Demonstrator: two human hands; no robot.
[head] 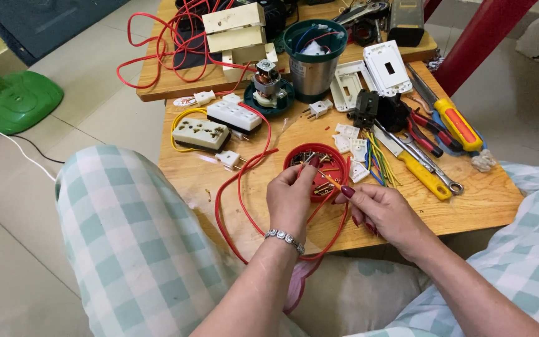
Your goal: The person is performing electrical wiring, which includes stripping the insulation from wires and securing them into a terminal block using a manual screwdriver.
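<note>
**Hands at the red dish**

Left hand point(291, 198) over the near edge of a red dish point(338, 163) of small metal parts, fingertips dipped among them; whether its grip pinches anything cannot be told. Right hand point(383, 211) just right of the dish, grip pinched on a thin orange-tipped stick point(330, 181) angled in toward it. Red wire point(239, 193) looped on the tabletop point(488, 196) left of the hands. Farther left, two sockets point(216, 125). Right of the dish, white clips point(352, 146), coloured wires point(378, 163), a yellow knife point(422, 175) and a screwdriver point(456, 125). At the far side, a green-rimmed can point(313, 59).
</note>
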